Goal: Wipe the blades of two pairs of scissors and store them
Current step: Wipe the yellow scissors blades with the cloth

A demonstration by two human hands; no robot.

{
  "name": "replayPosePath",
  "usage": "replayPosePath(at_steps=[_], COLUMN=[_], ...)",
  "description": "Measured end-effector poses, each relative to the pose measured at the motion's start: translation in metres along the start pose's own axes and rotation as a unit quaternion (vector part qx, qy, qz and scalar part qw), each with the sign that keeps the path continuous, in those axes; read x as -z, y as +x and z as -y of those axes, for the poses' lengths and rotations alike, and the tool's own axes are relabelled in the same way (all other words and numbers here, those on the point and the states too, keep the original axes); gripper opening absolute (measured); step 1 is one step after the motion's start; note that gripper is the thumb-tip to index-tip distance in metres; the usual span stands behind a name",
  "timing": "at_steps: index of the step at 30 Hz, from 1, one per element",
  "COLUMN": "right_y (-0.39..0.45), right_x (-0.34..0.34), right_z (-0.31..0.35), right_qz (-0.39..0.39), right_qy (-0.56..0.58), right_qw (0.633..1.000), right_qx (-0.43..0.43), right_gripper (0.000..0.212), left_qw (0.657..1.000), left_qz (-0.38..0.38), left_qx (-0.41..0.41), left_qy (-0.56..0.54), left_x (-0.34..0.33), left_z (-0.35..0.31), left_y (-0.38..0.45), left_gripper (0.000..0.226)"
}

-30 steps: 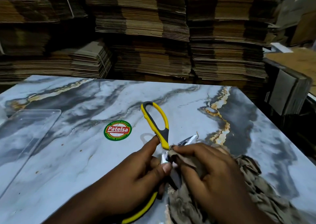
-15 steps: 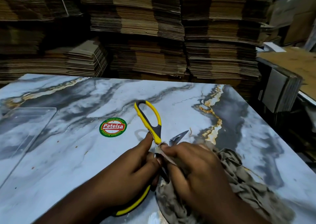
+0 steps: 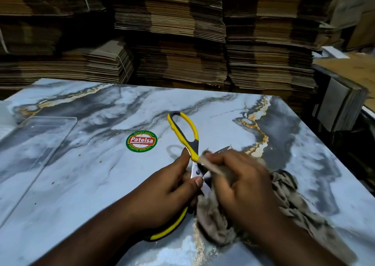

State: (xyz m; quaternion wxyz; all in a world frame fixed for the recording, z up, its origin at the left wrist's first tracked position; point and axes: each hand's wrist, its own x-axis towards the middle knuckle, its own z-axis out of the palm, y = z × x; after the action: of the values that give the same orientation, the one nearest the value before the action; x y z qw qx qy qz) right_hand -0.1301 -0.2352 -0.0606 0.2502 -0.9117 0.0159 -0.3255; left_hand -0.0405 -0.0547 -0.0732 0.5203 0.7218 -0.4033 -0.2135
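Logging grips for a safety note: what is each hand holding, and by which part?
Left hand holds the yellow-handled scissors at the pivot and lower handle. Right hand pinches the cloth around a blade.

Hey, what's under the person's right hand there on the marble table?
The right hand presses a tan cloth over a blade of the open yellow-handled scissors, which the left hand holds. Only the blade tip pokes out; the rest of that blade is covered.
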Motion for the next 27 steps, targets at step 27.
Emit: replayPosePath(at_steps=[27], right_y=[0.008], right_x=[0.007], right_z=[-0.010], right_qz=[-0.016], right_qy=[-0.004], right_qw=[0.998], right_qx=[-0.055], right_gripper=[0.015], left_qw=[0.999], left_qz=[0.001], left_qx=[0.003], left_qy=[0.046], left_x=[0.003], left_z=[-0.003], left_y=[-0.002], left_gripper=[0.052])
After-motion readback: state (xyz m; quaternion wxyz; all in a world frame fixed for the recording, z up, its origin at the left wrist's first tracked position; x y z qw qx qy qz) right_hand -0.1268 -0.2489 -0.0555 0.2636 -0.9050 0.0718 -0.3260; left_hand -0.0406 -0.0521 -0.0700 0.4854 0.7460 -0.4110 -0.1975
